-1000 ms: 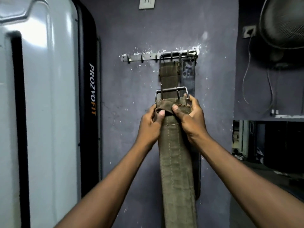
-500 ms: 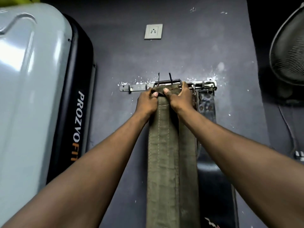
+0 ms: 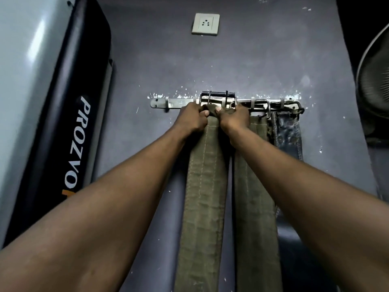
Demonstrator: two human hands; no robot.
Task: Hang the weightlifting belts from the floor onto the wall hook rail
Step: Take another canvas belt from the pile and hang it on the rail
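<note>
Two bare arms reach up to a metal hook rail (image 3: 162, 103) screwed to a scuffed grey-violet wall (image 3: 263, 60), where a person holds the top of an olive canvas weightlifting belt (image 3: 205, 186) against the rail. The left hand (image 3: 192, 119) is closed around the belt's upper left corner, and the right hand (image 3: 234, 119) is clenched on its upper right corner, thumbs meeting over the folded fabric. The belt's double-prong metal buckle (image 3: 217, 98) stands just above the knuckles, lying across the rail near its middle; whether it has caught on a hook cannot be told. The belt's strap hangs straight down the wall between the forearms and out of the bottom of the view. Just to its right a second olive belt (image 3: 255, 207) hangs from the rail, partly behind the right forearm, and beside that, at the rail's right end, a dark worn leather belt (image 3: 289, 133) hangs as well. A white wall socket (image 3: 205, 24) sits above the rail. A grey-and-black machine housing (image 3: 37, 91) lettered "PROZVO" fills the left side, and the curved grille of a fan (image 3: 372, 81) shows at the right edge.
</note>
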